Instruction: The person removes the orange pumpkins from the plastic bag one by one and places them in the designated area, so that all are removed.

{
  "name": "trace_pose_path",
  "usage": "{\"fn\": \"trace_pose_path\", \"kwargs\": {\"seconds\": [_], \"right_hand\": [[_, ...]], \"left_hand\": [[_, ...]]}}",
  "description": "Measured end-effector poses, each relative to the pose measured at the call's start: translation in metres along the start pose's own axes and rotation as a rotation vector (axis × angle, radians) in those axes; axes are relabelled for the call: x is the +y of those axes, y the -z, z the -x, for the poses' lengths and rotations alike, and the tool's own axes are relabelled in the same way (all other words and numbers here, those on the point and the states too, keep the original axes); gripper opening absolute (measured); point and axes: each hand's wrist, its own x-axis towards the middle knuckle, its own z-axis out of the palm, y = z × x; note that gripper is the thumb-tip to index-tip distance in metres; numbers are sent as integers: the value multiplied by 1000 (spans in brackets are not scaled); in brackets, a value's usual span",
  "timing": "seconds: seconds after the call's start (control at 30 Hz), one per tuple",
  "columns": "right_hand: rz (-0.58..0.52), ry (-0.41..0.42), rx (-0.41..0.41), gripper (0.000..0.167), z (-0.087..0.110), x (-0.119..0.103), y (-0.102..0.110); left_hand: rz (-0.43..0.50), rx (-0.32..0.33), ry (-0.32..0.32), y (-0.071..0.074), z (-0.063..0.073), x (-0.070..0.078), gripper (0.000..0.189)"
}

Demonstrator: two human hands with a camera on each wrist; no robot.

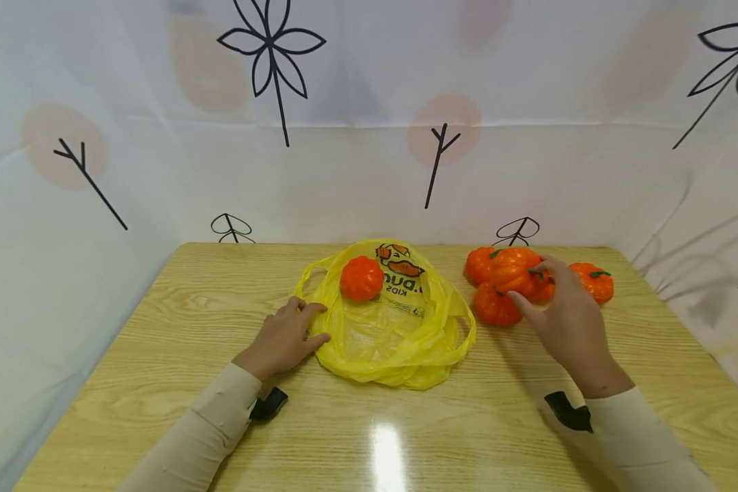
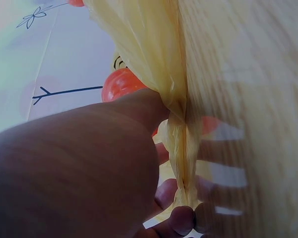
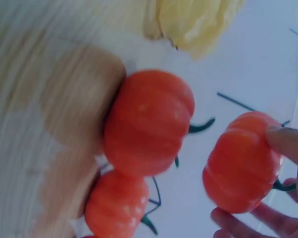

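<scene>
My right hand (image 1: 568, 321) pinches a small orange toy pumpkin (image 1: 512, 268) with a green stem between thumb and fingers. In the right wrist view, that pumpkin (image 3: 241, 163) is held up off the table, beside other pumpkins (image 3: 149, 121). A yellow plastic bag (image 1: 375, 345) with a printed duck lies spread on the table, its mouth wide. Inside it, toward the back left, sits one orange pumpkin (image 1: 361, 278). My left hand (image 1: 285, 336) rests on the bag's left edge near a handle loop, thumb and index apart. The left wrist view shows its fingertips against the yellow film (image 2: 176, 106).
Several more orange pumpkins stand at the back right of the wooden table (image 1: 178, 328), one (image 1: 497, 305) close to the bag and another (image 1: 592, 281) farther right. Behind the table hangs a white cloth (image 1: 344, 184) with drawn flowers and twigs.
</scene>
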Motion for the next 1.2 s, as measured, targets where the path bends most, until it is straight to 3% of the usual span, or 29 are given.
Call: {"fn": "trace_pose_path", "kwargs": {"seconds": [0.13,0.47,0.83,1.2], "right_hand": [[29,-97,-48,60,-2,10,7],[74,-208,-197,58,-6,29,19],[70,-222,-290,60,-5,40,22],[42,-157,-331,62,0,45,28]], "left_hand": [[-2,0,1,-1,0,0,52],[-10,8,-6,-2,0,-1,52],[-17,6,5,-4,-1,-2,52],[-23,13,1,-4,-2,-3,52]]}}
